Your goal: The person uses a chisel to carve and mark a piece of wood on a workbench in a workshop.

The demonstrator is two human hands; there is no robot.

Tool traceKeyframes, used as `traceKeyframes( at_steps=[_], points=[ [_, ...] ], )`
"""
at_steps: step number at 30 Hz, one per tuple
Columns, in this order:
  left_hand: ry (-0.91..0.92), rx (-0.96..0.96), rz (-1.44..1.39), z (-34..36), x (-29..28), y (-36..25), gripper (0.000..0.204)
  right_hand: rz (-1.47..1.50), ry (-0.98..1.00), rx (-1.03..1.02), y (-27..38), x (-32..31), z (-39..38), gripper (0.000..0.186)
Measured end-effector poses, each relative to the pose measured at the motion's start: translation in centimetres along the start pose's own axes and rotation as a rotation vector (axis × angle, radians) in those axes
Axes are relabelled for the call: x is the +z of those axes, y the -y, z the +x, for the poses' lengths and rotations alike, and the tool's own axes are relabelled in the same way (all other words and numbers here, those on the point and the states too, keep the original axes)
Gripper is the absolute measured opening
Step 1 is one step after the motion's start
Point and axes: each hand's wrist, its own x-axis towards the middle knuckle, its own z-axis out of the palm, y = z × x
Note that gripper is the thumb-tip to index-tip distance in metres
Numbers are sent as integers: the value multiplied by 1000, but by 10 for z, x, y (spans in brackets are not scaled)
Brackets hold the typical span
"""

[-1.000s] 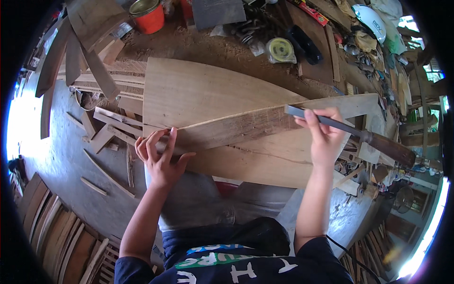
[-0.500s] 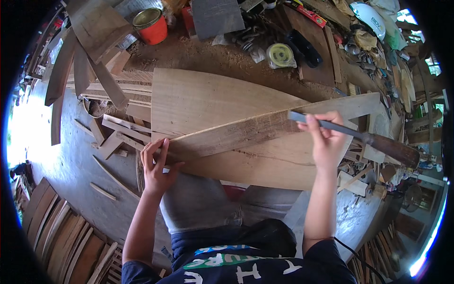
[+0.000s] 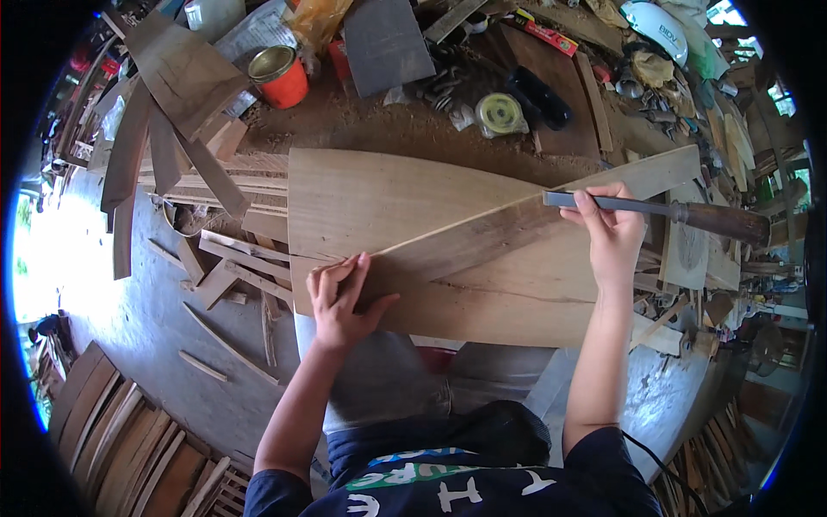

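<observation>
- Above the lap (image 3: 379, 379), left grip (image 3: 342, 308) at the left end of a narrow brown plank (image 3: 482, 246); fingers bent over its edge, thumb spread apart; cannot tell if clasping or only pressing.
- Looks stiff and fairly light, with a dry, streaky face; best steadied near the ends.
- To the right, right grip (image 3: 616, 237) pinched close around the flat grey blade of a chisel (image 3: 656, 207), over the plank; looks rigid, handle-heavy, best held back from the tip.
- Beneath, broad pale board (image 3: 405, 194), smooth, curved along the far edge, cracked.
- Beyond, dusty surface (image 3: 345, 125) with orange tin (image 3: 286, 88).
</observation>
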Motion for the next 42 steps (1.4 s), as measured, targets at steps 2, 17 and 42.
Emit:
traceKeyframes(
  at_steps=[2,17,42],
  points=[
    [-6,16,6,2,8,-5,76,30,-32,55,1,4,-5,16],
    [-18,36,30,3,15,-6,76,30,86,68,-6,31,-24,16],
    [12,11,83,0,10,-9,74,-56,-123,-5,-1,-40,-17,14]
  ],
)
